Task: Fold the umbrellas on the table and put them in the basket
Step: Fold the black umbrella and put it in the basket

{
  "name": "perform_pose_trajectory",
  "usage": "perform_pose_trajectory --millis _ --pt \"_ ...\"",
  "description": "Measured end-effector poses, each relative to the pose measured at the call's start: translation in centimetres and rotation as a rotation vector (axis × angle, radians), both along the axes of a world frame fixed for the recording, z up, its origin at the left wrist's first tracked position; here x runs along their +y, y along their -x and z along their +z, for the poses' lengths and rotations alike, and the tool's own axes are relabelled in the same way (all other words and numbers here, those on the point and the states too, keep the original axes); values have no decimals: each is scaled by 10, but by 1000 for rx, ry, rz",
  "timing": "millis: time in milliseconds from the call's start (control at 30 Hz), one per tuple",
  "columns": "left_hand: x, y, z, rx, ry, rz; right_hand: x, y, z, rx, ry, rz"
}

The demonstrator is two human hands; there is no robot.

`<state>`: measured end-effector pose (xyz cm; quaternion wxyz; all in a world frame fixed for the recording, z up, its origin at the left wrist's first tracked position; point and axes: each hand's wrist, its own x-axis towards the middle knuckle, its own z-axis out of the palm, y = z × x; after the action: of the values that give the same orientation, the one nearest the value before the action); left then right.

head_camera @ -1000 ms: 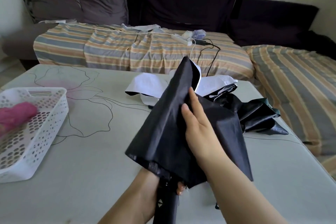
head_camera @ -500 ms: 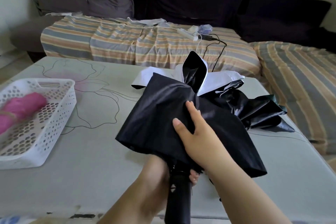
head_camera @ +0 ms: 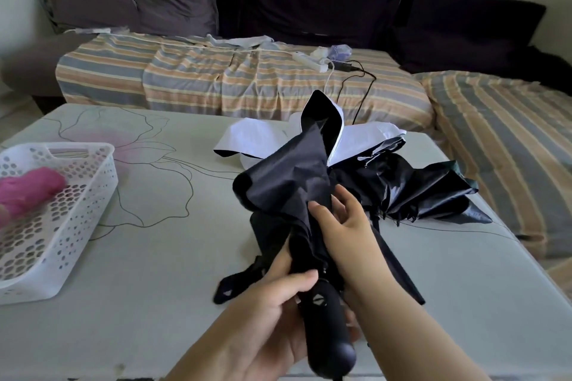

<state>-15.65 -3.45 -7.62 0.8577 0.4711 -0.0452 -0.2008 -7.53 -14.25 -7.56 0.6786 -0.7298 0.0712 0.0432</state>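
From the head camera, a black umbrella [head_camera: 291, 182] is held over the near middle of the table [head_camera: 161, 272], its handle [head_camera: 325, 322] pointing back toward the person and its loose cloth spreading forward and up. The left hand [head_camera: 272, 312] grips the umbrella where the handle meets the bunched cloth: the thumb lies curled over the top of the dark folds and the other fingers wrap underneath, mostly hidden by the handle. The right hand [head_camera: 343, 226] sits further up the cloth, to the right of the shaft, its thumb and forefinger closed on a fold of the fabric; the remaining fingers are slightly bent and rest against the cloth.

The umbrella is only partly gathered. Its cloth is matt black, creased, and bulges in a wide flap above the right hand. A closing strap [head_camera: 235, 284] with a small pale mark hangs out to the left below the left hand. The handle is thick, rounded and black, with a small pale mark on its upper face.

Behind it on the table lie two more unfolded umbrellas, touching each other: a white umbrella [head_camera: 257, 139] with a black inner side, one flap standing upright, and a glossy black umbrella [head_camera: 411, 192] spread out to the right.

At the left edge of the table stands a white basket [head_camera: 62, 216] with holes in its walls; a folded pink umbrella [head_camera: 28, 189] lies inside it. A sofa [head_camera: 247, 80] with a striped cover runs along the far side of the table.
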Motion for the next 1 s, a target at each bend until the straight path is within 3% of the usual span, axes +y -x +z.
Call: perform_pose_trajectory --millis 133,267,400,467,567,667,1000 --pt "-4 -4 1 122 -81 69 2 -1 -3 -11 30 28" --pt "1 -13 -7 197 -243 284 0 0 -16 11 88 54" --pt "2 -11 -12 119 -413 266 6 10 -13 2 190 239" --pt "2 -10 -15 42 -497 272 5 9 -13 0 63 237" --pt "5 -9 -11 -47 -641 351 5 5 -14 70 -312 131" --pt "5 -6 -11 -130 -804 357 8 4 -16 117 -429 49" --pt "-4 1 -8 -385 -1160 260 10 -1 -9 -25 -8 141"
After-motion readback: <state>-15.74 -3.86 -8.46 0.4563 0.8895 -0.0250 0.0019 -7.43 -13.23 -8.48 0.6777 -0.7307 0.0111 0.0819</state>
